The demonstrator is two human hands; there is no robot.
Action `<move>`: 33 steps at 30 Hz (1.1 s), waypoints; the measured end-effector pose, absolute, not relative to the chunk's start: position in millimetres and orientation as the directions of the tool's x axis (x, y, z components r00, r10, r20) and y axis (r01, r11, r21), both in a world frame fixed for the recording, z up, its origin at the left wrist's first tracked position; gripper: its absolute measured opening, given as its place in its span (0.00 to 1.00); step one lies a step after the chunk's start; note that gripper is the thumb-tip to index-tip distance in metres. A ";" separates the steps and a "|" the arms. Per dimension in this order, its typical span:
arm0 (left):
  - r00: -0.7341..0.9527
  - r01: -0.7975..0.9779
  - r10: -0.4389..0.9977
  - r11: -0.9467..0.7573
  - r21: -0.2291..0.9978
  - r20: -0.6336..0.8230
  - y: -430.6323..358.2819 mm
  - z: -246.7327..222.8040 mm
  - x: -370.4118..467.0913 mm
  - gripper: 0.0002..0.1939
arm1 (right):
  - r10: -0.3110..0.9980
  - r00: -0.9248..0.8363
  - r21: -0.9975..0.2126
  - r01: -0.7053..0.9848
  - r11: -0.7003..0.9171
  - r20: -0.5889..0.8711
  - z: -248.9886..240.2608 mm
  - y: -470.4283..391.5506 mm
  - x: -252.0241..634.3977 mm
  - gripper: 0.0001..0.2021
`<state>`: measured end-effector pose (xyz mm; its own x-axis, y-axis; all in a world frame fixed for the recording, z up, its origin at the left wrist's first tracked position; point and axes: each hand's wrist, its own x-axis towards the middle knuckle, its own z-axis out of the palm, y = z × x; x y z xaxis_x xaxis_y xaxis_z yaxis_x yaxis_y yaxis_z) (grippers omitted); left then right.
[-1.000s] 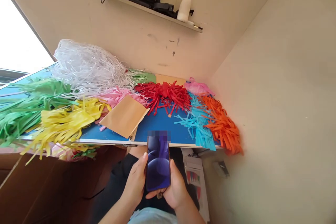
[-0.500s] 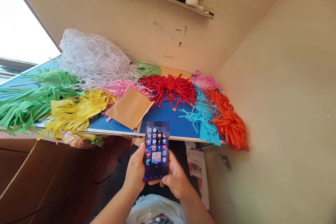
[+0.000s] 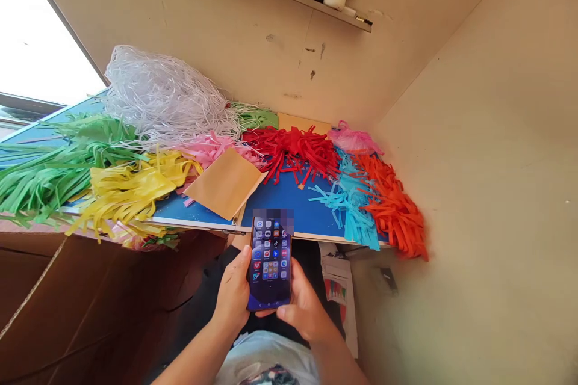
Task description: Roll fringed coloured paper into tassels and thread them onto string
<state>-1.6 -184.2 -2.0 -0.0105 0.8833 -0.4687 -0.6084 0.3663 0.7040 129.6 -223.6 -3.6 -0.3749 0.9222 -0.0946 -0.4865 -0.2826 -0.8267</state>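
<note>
While glossy white strands (image 3: pixel 167 93) heap at the far left of the blue table (image 3: pixel 289 210), fringed red strips (image 3: pixel 302 153) splay near its middle, beside smooth brown paper (image 3: pixel 226 183). At the near edge, the left hand (image 3: pixel 233 286) and right hand (image 3: pixel 304 304) pinch the flat, rectangular phone (image 3: pixel 270 264) between them, each grip closed to its width.

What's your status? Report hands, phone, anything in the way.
Left hand and right hand on phone, one each side. Screen lit, icons showing. Brown paper and red strips on table beyond; neither covers the phone.
</note>
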 end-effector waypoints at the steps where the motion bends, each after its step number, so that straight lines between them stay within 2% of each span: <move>1: -0.017 -0.604 0.884 0.363 0.710 -0.467 -184.2 -2.8 -1.9 0.28 | 0.926 -0.367 -0.828 -0.488 -0.276 -0.092 -2.3 -223.6 129.4 0.38; 4: -0.031 -0.601 0.879 0.363 0.711 -0.475 -184.8 -2.7 -2.9 0.27 | 0.943 -0.325 -0.856 -0.464 -0.228 -0.074 0.1 -222.4 129.5 0.36; 7: -0.037 -0.615 0.866 0.374 0.694 -0.499 -184.4 0.3 -4.0 0.27 | 0.974 -0.221 -0.926 -0.352 -0.136 -0.059 -5.2 -221.4 133.2 0.27; 9: -0.028 -0.621 0.856 0.389 0.680 -0.516 -183.2 2.2 -4.7 0.27 | 1.000 -0.016 -0.983 -0.185 -0.009 -0.006 -12.3 -222.2 137.3 0.19; 11: -0.020 -0.630 0.850 0.398 0.667 -0.526 -181.9 3.2 -5.2 0.27 | 0.965 0.209 -0.987 0.059 0.151 0.160 -18.6 -224.6 140.9 0.14; 12: -0.020 -0.635 0.849 0.397 0.663 -0.528 -181.5 3.5 -5.4 0.28 | 0.925 0.264 -0.957 0.176 0.232 0.273 -20.4 -226.2 141.9 0.14; 15: -0.033 -0.643 0.851 0.383 0.663 -0.524 -181.6 3.6 -5.5 0.26 | 0.817 0.184 -0.804 0.389 0.451 0.547 -18.4 -231.0 141.4 0.16; 17: -0.034 -0.645 0.853 0.380 0.663 -0.521 -182.5 3.4 -5.4 0.25 | 0.799 0.064 -0.730 0.454 0.511 0.598 -13.4 -233.2 139.0 0.20; 23: -0.023 -0.646 0.867 0.366 0.669 -0.497 -186.0 2.8 -5.1 0.23 | 0.790 -0.128 -0.596 0.588 0.548 0.600 -4.7 -234.3 135.9 0.26; 33: 0.016 -0.545 0.908 0.359 0.758 -0.418 -189.9 -4.5 -4.8 0.24 | 0.809 -0.169 -0.539 0.667 0.514 0.563 4.5 -227.3 133.4 0.28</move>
